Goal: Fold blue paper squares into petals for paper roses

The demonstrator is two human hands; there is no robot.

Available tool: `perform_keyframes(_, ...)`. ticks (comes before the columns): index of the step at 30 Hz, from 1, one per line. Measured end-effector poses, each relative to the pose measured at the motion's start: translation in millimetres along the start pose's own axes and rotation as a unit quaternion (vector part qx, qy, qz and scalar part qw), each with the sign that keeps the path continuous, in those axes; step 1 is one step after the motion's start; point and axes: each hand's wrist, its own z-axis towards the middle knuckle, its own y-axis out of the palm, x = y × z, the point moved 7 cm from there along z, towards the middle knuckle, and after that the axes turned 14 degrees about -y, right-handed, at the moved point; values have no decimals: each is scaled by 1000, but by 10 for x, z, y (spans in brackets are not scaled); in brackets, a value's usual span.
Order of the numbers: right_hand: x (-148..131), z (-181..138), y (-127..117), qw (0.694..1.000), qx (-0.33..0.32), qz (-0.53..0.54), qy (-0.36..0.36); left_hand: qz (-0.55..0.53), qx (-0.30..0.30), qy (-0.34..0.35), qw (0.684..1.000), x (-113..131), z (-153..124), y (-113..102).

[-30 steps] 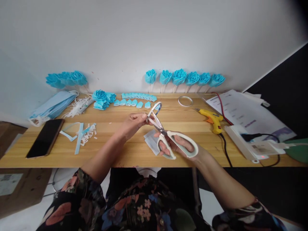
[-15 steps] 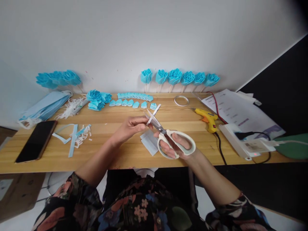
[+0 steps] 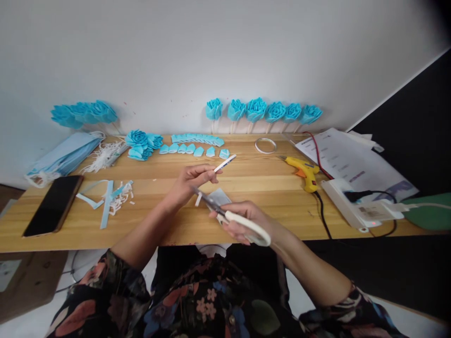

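My left hand [image 3: 197, 180] pinches a narrow white strip with dark marks [image 3: 224, 163], which points up and to the right. In my right hand [image 3: 246, 220] are white-handled scissors [image 3: 248, 226], smeared by motion, their blades aimed left below my left hand. At the blade tips is a small white scrap [image 3: 198, 199]; whether it is falling or clinging to them I cannot tell. Beneath the blades lies a pale blue-grey fabric piece [image 3: 219, 195], partly covered. Beyond my hands small blue folded petals [image 3: 198, 151] lie in a row, with an overlapping row of blue pieces [image 3: 197, 139] behind.
Blue flowers on sticks [image 3: 256, 110] lean against the wall, with loose blue flowers [image 3: 139, 145] nearby. Left are face masks [image 3: 65, 152], a phone [image 3: 54, 205] and cut scraps [image 3: 121, 197]. Right are a tape ring [image 3: 265, 145], a yellow glue gun [image 3: 306, 172] and a power strip [image 3: 345, 206].
The scissors have come away from the white strip, moving down and left and turning. A small white scrap now shows at their tips. My left hand still holds the strip.
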Motion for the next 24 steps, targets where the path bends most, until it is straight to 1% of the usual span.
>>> perform_keyframes(2, -15, -28, 36, 999, -8, -38, 3, -27, 18, -3, 999, 4, 15, -28)
perform_keyframes(4, -89, -68, -8, 998, 0, -56, -24, -66, 28, -15, 997, 5, 24, -46)
perform_keyframes(7, -197, -147, -140, 995, 0, -68, -70, -128, 16, -24, 991, 18, 32, -37)
perform_keyframes(10, -211, -199, -238, 993, -20, -71, -95, -165, -5, -28, 986, 21, 46, -11)
perform_keyframes(12, -182, -201, -253, 991, -39, -73, -108, -175, -17, -38, 984, 2, 59, 10)
perform_keyframes(15, -112, -158, -228, 991, -63, -65, -102, -177, -28, -45, 983, -23, 70, 32)
perform_keyframes(20, -110, -46, -231, 994, -37, -39, -96, -166, -36, -40, 985, -22, 60, 55)
perform_keyframes(24, -143, 3, -224, 994, -42, -39, -96, -165, -42, -45, 984, -31, 58, 57)
